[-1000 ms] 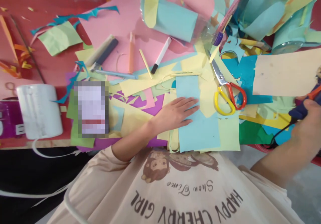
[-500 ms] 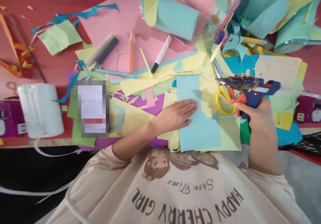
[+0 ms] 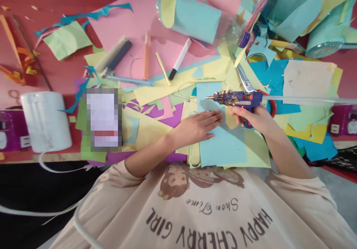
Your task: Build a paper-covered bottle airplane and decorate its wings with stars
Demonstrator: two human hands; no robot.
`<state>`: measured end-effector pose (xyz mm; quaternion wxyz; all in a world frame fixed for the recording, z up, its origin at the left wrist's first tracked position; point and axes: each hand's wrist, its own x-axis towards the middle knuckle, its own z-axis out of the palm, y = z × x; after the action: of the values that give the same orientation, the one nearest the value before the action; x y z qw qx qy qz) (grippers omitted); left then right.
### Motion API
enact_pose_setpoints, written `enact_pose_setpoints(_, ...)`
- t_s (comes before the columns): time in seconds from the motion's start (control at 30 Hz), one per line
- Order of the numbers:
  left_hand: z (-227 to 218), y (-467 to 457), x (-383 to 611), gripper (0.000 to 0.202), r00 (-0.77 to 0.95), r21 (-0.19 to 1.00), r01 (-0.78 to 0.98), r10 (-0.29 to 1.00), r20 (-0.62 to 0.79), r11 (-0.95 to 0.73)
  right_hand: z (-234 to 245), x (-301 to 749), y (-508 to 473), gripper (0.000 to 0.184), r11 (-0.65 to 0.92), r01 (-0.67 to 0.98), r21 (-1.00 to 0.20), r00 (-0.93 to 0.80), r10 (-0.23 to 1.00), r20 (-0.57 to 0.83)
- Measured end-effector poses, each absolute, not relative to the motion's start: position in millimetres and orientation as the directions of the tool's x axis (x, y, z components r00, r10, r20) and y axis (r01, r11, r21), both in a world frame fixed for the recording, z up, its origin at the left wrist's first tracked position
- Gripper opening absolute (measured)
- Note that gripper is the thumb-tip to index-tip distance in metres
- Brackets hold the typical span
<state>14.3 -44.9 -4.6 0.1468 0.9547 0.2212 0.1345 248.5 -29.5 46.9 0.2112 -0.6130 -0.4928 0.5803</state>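
Observation:
My left hand (image 3: pixel 195 126) lies flat, fingers stretched out, on a light blue paper strip (image 3: pixel 220 144) near the table's front edge. My right hand (image 3: pixel 252 117) grips a blue hot glue gun (image 3: pixel 240 98). The gun is held level above the top of the blue strip, its nozzle pointing left. A clear glue stick (image 3: pixel 306 100) sticks out of its back toward the right. Yellow and green paper sheets (image 3: pixel 256 148) lie under the blue strip.
Red-and-yellow scissors (image 3: pixel 245 79) lie partly behind the glue gun. A marker (image 3: pixel 180 59), a utility knife (image 3: pixel 115 57), pencils and paper-wrapped cylinders (image 3: pixel 192 20) sit on pink paper further back. A white roll (image 3: pixel 46 120) stands at the left, and purple power strips (image 3: pixel 344 120) at both sides.
My right hand has brought the glue gun in from the far right edge to above the blue strip, nozzle now pointing left. My left hand has stayed on the strip.

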Motion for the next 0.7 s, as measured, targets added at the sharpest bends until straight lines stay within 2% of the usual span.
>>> enact_pose_setpoints(0.17,-4,-43,15,0.045,0.864,0.379,0.382,0.471,0.175,-0.843,46,241,-30,0.039,-0.345,0.475,-0.81,-0.203,0.853,-0.482)
enact_pose_setpoints(0.5,-4,-42,15,0.044,0.843,0.367,0.355,0.464,0.27,-0.86,48,235,-28,0.035,-0.306,0.548,-0.779,-0.211,0.85,-0.482)
enact_pose_setpoints(0.7,-4,-42,15,0.044,0.855,0.369,0.365,0.464,0.23,-0.855,49,233,-28,0.036,-0.282,0.573,-0.77,-0.218,0.853,-0.474)
